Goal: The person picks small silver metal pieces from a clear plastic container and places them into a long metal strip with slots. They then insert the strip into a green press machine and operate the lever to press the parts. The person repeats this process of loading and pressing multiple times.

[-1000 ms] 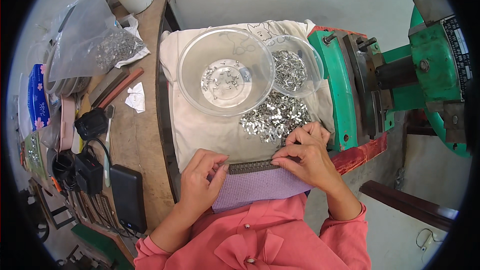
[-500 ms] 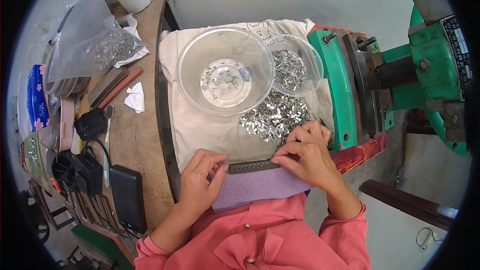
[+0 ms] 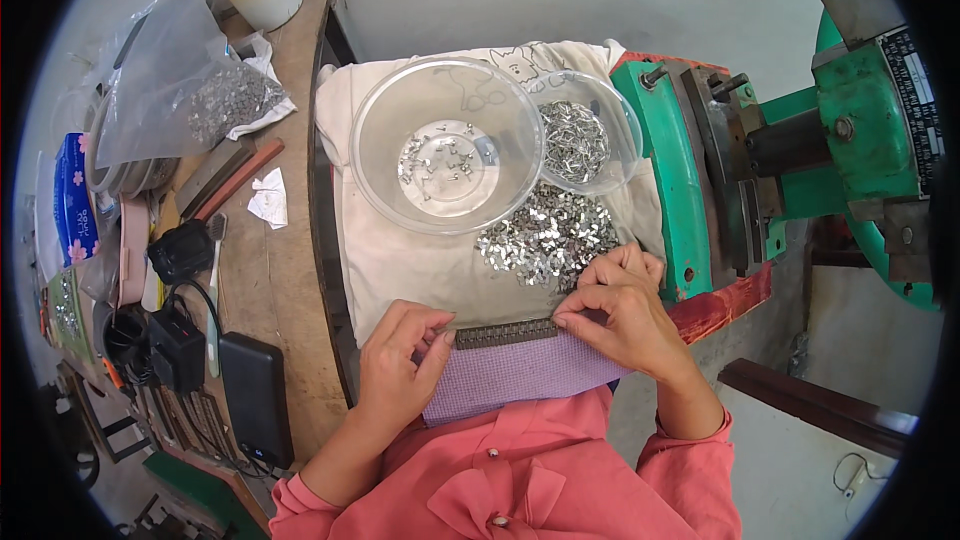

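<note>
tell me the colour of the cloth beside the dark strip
The cloth is light purple, shown best in the head view.

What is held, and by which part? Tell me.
The dark slotted metal strip seems held by its two ends, left hand at the left, right hand at the right; whether either grip is fully closed cannot be told.
</note>
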